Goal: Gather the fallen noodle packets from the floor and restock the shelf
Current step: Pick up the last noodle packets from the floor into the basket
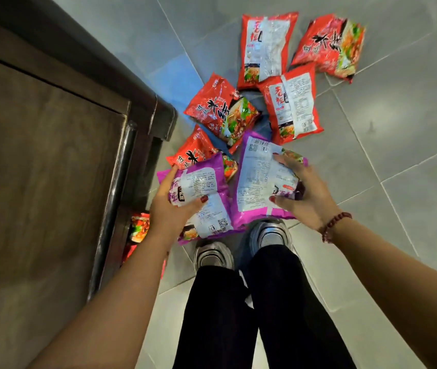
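My left hand (170, 202) grips a purple noodle packet (206, 198), back side up. A second purple packet (258, 179), also back side up, is held in my right hand (303, 193). Both packets hang above my feet. Several red noodle packets lie on the grey tiled floor beyond them: one (222, 110) face up in the middle, another (193, 155) partly hidden under the left purple packet, two (266, 49) (293, 102) with backs up, and one (329, 46) at far right. The shelf unit (47, 155) stands to my left.
The shelf's dark wooden top (25, 182) has a metal rail (117, 187) along its edge. Red packets (138, 227) show on a lower level beneath it. My grey shoes (213, 254) stand on the floor, with open tiles (398, 129) to the right.
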Tool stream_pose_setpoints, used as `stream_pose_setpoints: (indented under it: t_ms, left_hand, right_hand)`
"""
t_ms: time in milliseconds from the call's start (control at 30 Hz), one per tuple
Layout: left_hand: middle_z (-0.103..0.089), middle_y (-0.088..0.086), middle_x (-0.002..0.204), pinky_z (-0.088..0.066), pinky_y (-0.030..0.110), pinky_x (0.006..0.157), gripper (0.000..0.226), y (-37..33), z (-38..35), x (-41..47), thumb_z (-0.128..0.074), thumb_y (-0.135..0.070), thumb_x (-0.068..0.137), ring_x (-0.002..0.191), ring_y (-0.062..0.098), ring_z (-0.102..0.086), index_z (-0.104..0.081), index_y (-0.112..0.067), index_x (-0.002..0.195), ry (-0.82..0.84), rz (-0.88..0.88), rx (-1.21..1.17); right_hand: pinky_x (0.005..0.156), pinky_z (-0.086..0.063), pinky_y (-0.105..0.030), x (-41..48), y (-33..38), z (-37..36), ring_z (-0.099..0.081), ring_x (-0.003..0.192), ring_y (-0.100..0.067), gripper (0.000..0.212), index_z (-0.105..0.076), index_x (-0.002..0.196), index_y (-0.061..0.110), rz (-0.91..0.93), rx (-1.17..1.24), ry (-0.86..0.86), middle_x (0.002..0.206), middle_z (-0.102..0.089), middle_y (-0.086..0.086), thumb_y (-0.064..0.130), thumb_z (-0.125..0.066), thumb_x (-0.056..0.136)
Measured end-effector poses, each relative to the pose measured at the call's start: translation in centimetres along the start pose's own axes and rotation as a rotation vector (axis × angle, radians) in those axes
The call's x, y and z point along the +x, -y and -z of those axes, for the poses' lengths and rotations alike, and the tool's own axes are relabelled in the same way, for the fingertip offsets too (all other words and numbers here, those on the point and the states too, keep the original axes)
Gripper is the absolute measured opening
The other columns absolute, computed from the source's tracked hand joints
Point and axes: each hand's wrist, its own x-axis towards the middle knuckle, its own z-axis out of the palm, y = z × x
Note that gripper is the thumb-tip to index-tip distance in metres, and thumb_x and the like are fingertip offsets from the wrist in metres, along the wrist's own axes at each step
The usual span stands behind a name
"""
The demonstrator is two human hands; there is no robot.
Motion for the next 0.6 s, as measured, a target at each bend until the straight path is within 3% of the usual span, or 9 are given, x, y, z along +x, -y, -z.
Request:
stream_pose_setpoints:
  t_ms: [33, 100, 200, 300, 400, 500, 600]
  left_hand:
    - [-0.063, -0.004, 0.127, -0.057, 0.026, 0.082, 0.087, -1.7, 0.5, -1.5, -0.084, -0.001, 0.07, 0.11, 0.007, -0.063, -0.046, -0.031, 0.143, 0.024, 0.01, -0.068]
    - [-0.065, -0.004, 0.123, -0.056, 0.021, 0.074, 0.083, -5.4, 1.7, -5.0, -0.08, 0.005, 0.072, 0.105, 0.005, -0.066, -0.048, -0.03, 0.14, 0.1, 0.02, -0.178]
    - [-0.068, -0.003, 0.12, -0.056, 0.023, 0.076, 0.076, -10.9, 3.5, -10.6, -0.081, 0.001, 0.068, 0.107, 0.012, -0.067, -0.052, -0.034, 0.129, 0.226, -0.03, -0.238]
    - [-0.072, -0.006, 0.113, -0.056, 0.026, 0.078, 0.076, -16.1, 5.5, -16.5, -0.089, -0.006, 0.059, 0.106, 0.015, -0.068, -0.055, -0.036, 0.12, 0.265, -0.059, -0.307]
    - [-0.071, 0.002, 0.117, -0.057, 0.038, 0.084, 0.082, -20.5, 7.7, -22.1, -0.087, -0.015, 0.054, 0.107, 0.022, -0.067, -0.052, -0.033, 0.126, 0.302, -0.034, -0.419]
    - [-0.07, 0.007, 0.118, -0.053, 0.049, 0.092, 0.086, -24.7, 10.5, -27.0, -0.086, -0.01, 0.056, 0.109, 0.029, -0.066, -0.049, -0.03, 0.131, 0.329, -0.016, -0.481]
    - [-0.074, -0.004, 0.108, -0.057, 0.036, 0.081, 0.089, -28.7, 13.2, -31.0, -0.084, -0.004, 0.063, 0.1, 0.018, -0.07, -0.043, -0.024, 0.14, 0.315, -0.11, -0.422]
  right_hand:
    - [0.089, -0.053, -0.021, -1.5, 1.7, 0.6, -0.053, 0.118, -0.024, 0.081, -0.047, 0.115, 0.045, -0.006, -0.004, 0.026, 0.135, -0.042, -0.01, -0.014, -0.076, 0.068]
    - [0.089, -0.054, -0.029, -4.7, 5.3, 2.6, -0.058, 0.114, -0.025, 0.079, -0.049, 0.115, 0.052, -0.009, 0.02, 0.073, 0.133, -0.046, -0.012, -0.005, -0.079, 0.07]
    - [0.09, -0.055, -0.037, -10.0, 11.7, 6.0, -0.061, 0.112, -0.022, 0.07, -0.053, 0.126, 0.041, 0.043, 0.044, 0.117, 0.131, -0.05, -0.011, 0.015, -0.083, 0.069]
    - [0.091, -0.052, -0.028, -15.4, 18.0, 8.2, -0.059, 0.116, -0.017, 0.074, -0.053, 0.13, 0.033, 0.042, 0.109, 0.138, 0.136, -0.05, -0.01, -0.001, -0.08, 0.07]
    - [0.089, -0.052, -0.026, -20.5, 24.1, 8.9, -0.06, 0.115, -0.013, 0.077, -0.051, 0.13, 0.031, 0.054, 0.135, 0.196, 0.135, -0.053, -0.004, -0.016, -0.072, 0.072]
    - [0.085, -0.054, -0.026, -25.1, 30.0, 9.2, -0.063, 0.109, -0.01, 0.08, -0.049, 0.128, 0.029, 0.068, 0.169, 0.186, 0.125, -0.06, 0.009, -0.025, -0.066, 0.071]
    - [0.087, -0.052, -0.025, -28.5, 34.2, 9.3, -0.062, 0.11, -0.007, 0.082, -0.048, 0.13, 0.03, 0.11, 0.172, 0.173, 0.123, -0.06, 0.025, -0.024, -0.066, 0.071]
